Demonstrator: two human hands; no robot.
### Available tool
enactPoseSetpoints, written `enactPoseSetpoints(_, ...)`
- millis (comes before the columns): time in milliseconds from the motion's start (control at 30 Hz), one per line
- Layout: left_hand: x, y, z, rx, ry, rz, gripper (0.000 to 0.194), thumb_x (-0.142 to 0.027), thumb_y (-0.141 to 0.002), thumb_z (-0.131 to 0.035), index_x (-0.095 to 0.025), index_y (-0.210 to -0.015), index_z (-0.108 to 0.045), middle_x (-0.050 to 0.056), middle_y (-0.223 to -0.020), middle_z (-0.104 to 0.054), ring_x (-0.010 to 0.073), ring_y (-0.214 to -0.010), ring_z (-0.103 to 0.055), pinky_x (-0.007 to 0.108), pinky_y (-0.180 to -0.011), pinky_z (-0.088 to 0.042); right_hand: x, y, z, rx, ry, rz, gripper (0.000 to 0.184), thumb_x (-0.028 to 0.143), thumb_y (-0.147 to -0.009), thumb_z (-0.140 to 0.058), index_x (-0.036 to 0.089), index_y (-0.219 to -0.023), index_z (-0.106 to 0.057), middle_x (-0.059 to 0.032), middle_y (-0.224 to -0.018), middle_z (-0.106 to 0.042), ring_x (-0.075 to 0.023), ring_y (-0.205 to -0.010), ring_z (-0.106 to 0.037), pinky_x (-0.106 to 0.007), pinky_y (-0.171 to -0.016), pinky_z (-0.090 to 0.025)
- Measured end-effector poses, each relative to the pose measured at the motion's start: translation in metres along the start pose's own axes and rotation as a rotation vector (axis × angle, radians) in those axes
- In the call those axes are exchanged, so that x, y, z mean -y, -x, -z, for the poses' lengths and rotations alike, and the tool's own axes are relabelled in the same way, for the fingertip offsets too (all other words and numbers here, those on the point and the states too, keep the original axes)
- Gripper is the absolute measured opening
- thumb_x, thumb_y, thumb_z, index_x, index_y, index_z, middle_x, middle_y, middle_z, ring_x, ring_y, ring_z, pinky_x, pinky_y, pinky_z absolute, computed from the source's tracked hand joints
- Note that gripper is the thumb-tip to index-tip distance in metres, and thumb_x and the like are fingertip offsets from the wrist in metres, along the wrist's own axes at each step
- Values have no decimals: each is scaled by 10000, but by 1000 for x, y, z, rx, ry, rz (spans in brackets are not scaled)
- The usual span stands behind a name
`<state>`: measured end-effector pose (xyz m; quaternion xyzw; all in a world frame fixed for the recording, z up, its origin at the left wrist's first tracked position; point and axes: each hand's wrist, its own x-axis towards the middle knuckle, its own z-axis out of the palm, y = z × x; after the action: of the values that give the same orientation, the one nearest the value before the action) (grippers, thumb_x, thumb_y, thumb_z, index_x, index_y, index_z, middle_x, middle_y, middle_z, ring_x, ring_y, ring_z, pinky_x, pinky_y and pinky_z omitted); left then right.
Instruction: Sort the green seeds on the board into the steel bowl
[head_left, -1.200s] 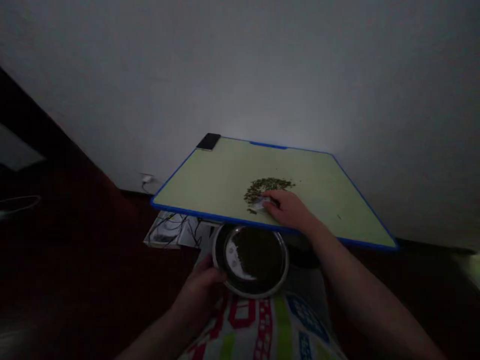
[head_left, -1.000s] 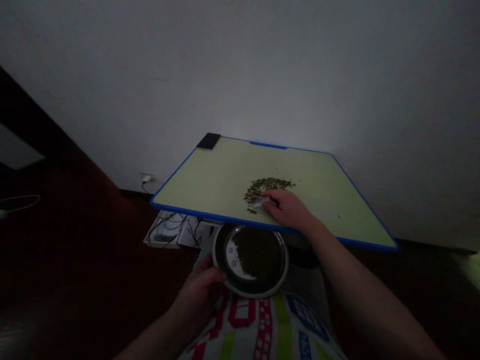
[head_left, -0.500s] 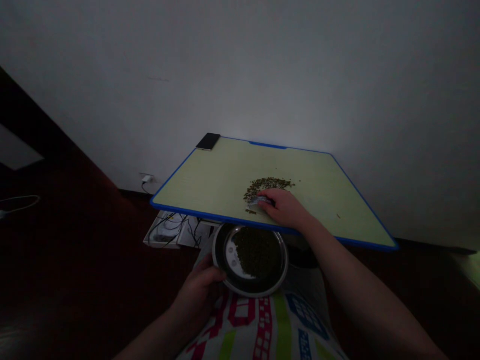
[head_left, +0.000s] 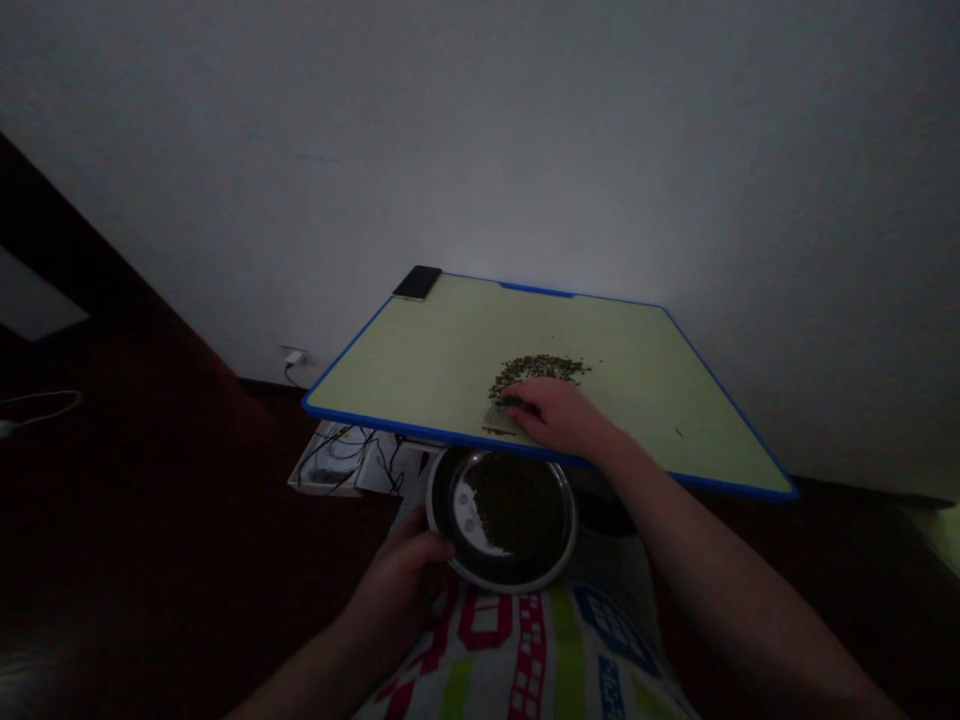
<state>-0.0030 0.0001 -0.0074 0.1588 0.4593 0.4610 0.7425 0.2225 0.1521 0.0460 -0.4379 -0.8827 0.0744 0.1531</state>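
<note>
Seeds [head_left: 538, 368] lie in a loose band just beyond the right hand [head_left: 559, 415], its curled grip pinching a flat card [head_left: 501, 418]; the left hand [head_left: 401, 570] clamps a steel bowl [head_left: 504, 590] well below them.

A pale green board [head_left: 420, 350] with a blue rim carries a loose patch of small dark green seeds [head_left: 538, 368] right of centre. A black smartphone [head_left: 417, 282] lies at its far left corner.

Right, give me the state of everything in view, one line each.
Left hand: gripping the bowl's rim
Steel bowl: held beneath the board's near edge
Dark grains: filling most of the bowl
Right hand: pressing the card down
Flat card: flat on the board
Green grains: loosely piled on the board
Blue-edged board: bearing the grains
Black phone: lying at the far corner
</note>
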Motion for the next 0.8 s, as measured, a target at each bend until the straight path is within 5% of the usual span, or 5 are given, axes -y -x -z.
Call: enactPoseSetpoints(800, -2, 0, -1, -3, 17, 16, 541, -86, -551, -692, -194, -1080, -708, 71, -984, -813, 258, -884, -750, 326, -725, -594, 10, -3, -7, 10, -95, 17, 324, 230, -949, -600, 145, -1234, -727, -129, -1067, -778, -228, -947, -687, -353, -848, -497)
